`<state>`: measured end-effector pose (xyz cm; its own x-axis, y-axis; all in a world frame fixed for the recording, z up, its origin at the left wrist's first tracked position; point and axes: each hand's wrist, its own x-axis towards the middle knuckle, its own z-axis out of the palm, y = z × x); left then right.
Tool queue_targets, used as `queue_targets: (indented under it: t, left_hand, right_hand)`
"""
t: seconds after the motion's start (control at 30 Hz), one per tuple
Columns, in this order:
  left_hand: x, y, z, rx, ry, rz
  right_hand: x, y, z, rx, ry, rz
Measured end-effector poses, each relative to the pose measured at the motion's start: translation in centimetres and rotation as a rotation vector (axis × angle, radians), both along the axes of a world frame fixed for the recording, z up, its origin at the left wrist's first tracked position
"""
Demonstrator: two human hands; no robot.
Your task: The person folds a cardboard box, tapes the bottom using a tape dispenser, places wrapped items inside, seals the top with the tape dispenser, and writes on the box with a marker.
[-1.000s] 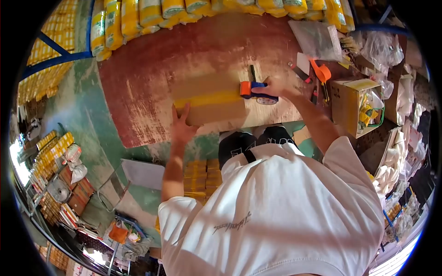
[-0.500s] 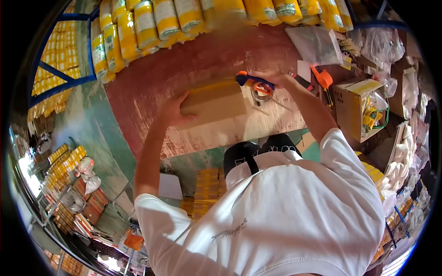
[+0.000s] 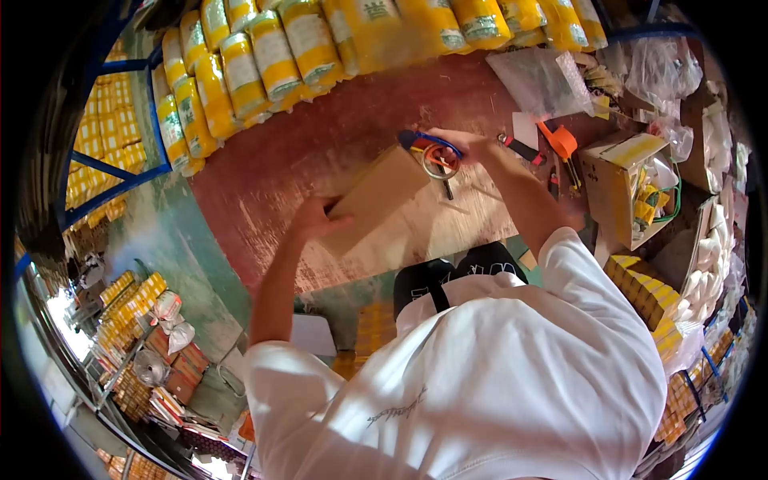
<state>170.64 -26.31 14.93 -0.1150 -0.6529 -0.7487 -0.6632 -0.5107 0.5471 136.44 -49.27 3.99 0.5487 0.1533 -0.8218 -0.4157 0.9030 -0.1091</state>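
The left hand [image 3: 315, 221] clamped the box [image 3: 379, 197]; the right hand [image 3: 472, 146] gripped the tape dispenser [image 3: 430, 147]. Firm bracing, even pressure mattered.

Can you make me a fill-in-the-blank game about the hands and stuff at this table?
1. The left hand holds one end of a plain ____ cardboard box.
2. The right hand grips a plastic tape dispenser coloured orange and ____.
3. Beyond the worn red tabletop, the plastic-wrapped cylindrical bundles have bright ____ bands.
4. The person's short-sleeved shirt is ____.

Missing words: brown; blue; yellow; white.
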Motion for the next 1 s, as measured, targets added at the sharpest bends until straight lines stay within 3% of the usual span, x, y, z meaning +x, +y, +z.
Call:
queue_targets:
  t: [0.07,0.2,0.3,0.4,0.5,0.7,0.87,1.0]
  left_hand:
    - [-0.5,2.6,-3.5,-0.103,0.094,0.086]
    - [-4.2,2.2,-2.8,-0.214,0.055,0.182]
    - [-6.1,-1.7,-0.2,-0.034,0.053,0.115]
    - [-7.1,-4.0,-1.2,0.027,0.210,0.168]
    - [-7.6,-5.5,-1.1,0.015,0.196,0.071]
    - [-6.9,-6.3,-1.3,0.162,0.303,0.104]
    - [-7.2,-5.9,-1.9,0.120,0.291,0.089]
    - [-7.3,-6.2,-1.5,0.100,0.374,0.147]
  right_hand:
    - [-0.1,0.1,0.1,-0.050,-0.019,0.042]
    - [-1.4,0.5,-2.1,0.101,-0.120,0.033]
    - [-1.7,1.0,-1.9,0.035,-0.022,0.025]
    - [-2.2,1.2,-1.9,0.028,-0.092,0.051]
    - [-2.6,1.2,-2.0,0.003,-0.058,0.057]
    - [-2.4,0.9,-0.9,-0.014,-0.032,0.078]
    - [-4.1,-0.1,-0.4,-0.104,-0.111,0.205]
    - [-7.2,1.1,1.5,-0.226,-0.019,0.242]
